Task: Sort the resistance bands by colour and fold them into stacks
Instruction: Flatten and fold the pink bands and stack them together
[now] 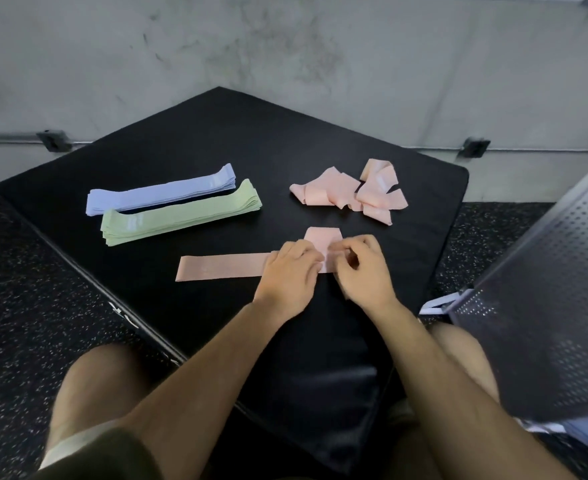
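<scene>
A pink resistance band (221, 267) lies flat on the black padded platform (216, 133), its right end bent upward (322, 239). My left hand (290, 271) rests on the band at the bend, fingers curled over it. My right hand (361, 268) pinches the band's folded part just right of the bend. A loose heap of pink bands (351, 194) lies at the back right. On the left sit a neat stack of lilac bands (160, 194) and, in front of it, a neat stack of green bands (181, 214).
A grey perforated metal bench or rack (545, 306) stands close on the right. A concrete wall (285, 46) runs behind the platform. Speckled black rubber flooring (25, 289) lies on both sides. My knees (102, 375) are at the platform's near corner.
</scene>
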